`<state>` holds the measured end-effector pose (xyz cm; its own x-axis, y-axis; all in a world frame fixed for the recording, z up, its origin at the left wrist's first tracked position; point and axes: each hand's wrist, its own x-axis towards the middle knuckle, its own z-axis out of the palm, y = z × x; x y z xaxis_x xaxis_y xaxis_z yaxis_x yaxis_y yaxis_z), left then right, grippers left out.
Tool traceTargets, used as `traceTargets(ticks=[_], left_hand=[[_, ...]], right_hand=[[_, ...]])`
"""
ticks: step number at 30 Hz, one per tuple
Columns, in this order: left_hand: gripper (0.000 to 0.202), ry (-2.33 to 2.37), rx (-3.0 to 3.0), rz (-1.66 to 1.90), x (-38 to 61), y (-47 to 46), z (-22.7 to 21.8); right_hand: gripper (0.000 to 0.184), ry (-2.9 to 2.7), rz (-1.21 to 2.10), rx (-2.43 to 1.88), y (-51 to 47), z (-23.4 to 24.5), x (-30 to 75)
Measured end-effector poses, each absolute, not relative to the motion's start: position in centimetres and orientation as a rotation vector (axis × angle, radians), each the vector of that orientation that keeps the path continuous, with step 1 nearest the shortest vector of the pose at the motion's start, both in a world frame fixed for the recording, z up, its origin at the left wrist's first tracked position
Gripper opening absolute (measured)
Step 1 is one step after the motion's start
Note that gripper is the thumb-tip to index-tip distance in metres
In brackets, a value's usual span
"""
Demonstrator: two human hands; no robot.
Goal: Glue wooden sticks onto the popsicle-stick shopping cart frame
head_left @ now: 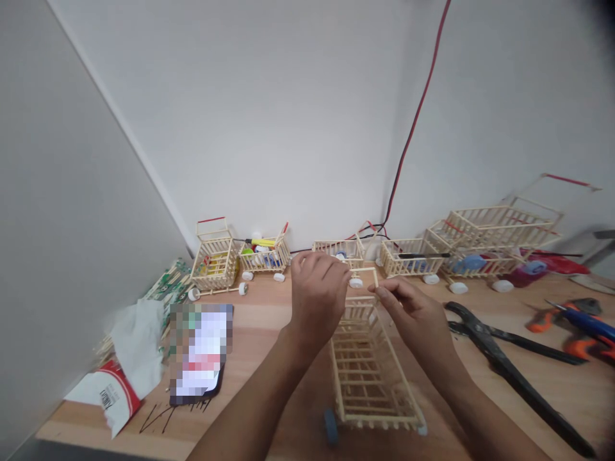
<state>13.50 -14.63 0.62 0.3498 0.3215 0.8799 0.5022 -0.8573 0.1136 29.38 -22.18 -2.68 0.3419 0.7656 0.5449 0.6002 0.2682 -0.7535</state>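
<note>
A small cart basket (368,371) made of thin wooden sticks stands on the wooden table (269,333) in front of me, with a blue wheel (330,426) at its near left corner. My left hand (317,298) is closed in a pinch on the thin stick handle frame (368,272) at the basket's far end. My right hand (413,317) pinches the same frame at its right side. Both forearms reach in from the bottom edge.
Several finished stick carts (216,259) with white wheels line the wall, a larger one (500,227) at the right. Black scissors (504,365) and orange-blue pliers (576,323) lie right. A phone (199,352), crumpled paper (137,342) and a red-white packet (113,397) lie left. A red cable (413,128) runs down the wall.
</note>
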Motion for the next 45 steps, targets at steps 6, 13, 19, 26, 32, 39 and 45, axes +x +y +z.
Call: traceTargets(ticks=[6,13,19,26,32,39,45], left_hand=[[0.01,-0.743,-2.43,-1.529,13.54,-14.6,0.63],[0.01,-0.746,-2.428,-1.518,13.52,-14.6,0.73],[0.008,-0.758,-2.431,-1.514,13.46,-14.71,0.7],[0.007,-0.754,-2.416,-1.529,13.59,-14.59,0.66],[0.007,-0.75,-2.419,-1.528,13.49,-14.61,0.68],[0.009,-0.742,-2.421,-1.527,13.49,-14.63,0.78],[0.009,-0.725,-2.425,-1.527,13.46,-14.6,0.72]], right_hand=[[0.027,-1.343,0.181,-1.406,-22.19,-2.68,29.3],[0.027,-1.339,0.177,-1.417,-22.13,-2.58,29.3],[0.027,-1.331,0.171,-1.415,-22.25,-2.63,29.3],[0.027,-1.331,0.19,-1.406,-22.22,-2.71,29.3],[0.027,-1.327,0.193,-1.406,-22.24,-2.77,29.34],[0.027,-1.338,0.19,-1.415,-22.24,-2.71,29.36],[0.028,-1.331,0.206,-1.417,-22.31,-2.66,29.31]])
